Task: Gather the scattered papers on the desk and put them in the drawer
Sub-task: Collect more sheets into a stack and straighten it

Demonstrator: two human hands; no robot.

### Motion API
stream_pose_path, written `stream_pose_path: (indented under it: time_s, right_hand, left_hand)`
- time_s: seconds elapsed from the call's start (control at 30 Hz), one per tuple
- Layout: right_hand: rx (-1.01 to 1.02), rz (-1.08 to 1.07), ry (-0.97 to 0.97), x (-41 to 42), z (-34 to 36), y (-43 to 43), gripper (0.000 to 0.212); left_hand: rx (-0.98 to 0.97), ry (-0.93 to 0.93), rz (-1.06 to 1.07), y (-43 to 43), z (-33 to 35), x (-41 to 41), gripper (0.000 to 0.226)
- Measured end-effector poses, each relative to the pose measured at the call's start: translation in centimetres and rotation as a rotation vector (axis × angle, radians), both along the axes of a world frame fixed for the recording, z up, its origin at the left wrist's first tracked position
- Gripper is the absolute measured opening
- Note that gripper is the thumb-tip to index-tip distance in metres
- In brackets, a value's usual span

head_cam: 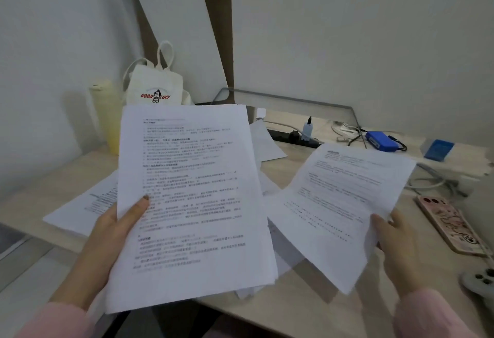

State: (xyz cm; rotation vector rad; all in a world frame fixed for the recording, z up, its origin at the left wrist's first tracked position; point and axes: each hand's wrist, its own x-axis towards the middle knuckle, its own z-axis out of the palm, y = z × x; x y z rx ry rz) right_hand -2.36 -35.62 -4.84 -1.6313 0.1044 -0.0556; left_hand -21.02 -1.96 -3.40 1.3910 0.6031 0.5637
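Above the tabletop (307,303), the left hand (112,233) has its grip closed on a stack of printed papers (192,204), thumb across the left edge. The right hand (401,246) pinches a single printed sheet (339,204) at its right edge. More loose papers (83,212) lie flat on the tabletop beneath, near a pink phone (449,225).

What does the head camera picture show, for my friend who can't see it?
A person's left hand holds up a stack of printed papers while the right hand holds one printed sheet. More loose papers lie on the desk.
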Motion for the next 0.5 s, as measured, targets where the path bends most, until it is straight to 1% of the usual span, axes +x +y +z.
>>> stream_pose_path:
  time_s: [0.07,0.13,0.2,0.3,0.4,0.47,0.5]
  right_hand:
    - [-0.069,0.119,-0.007,0.1,1.3,0.5,0.027]
    - [-0.055,0.272,0.033,-0.2,2.2,2.1,0.026]
    - [0.017,0.434,0.091,-0.6,2.9,4.1,0.025]
    - [0.197,0.61,0.127,-1.1,4.2,6.9,0.029]
    - [0.304,0.663,0.14,-1.7,4.8,9.3,0.033]
    - [0.308,0.624,0.154,-1.9,4.4,11.0,0.027]
    - [0.309,0.592,0.185,-2.1,4.2,11.7,0.024]
  left_hand:
    - [-0.027,-0.01,-0.062,0.7,0.8,-0.1,0.014]
    - [-0.094,-0.024,-0.142,0.6,1.0,0.7,0.018]
    - [-0.178,-0.043,-0.219,0.0,1.0,2.0,0.024]
    - [-0.284,-0.069,-0.276,-0.7,0.6,4.3,0.037]
    - [-0.348,-0.07,-0.3,-0.3,0.4,5.7,0.037]
    - [-0.351,-0.054,-0.312,0.2,0.1,6.0,0.034]
    - [-0.319,-0.035,-0.309,0.5,0.0,5.9,0.034]
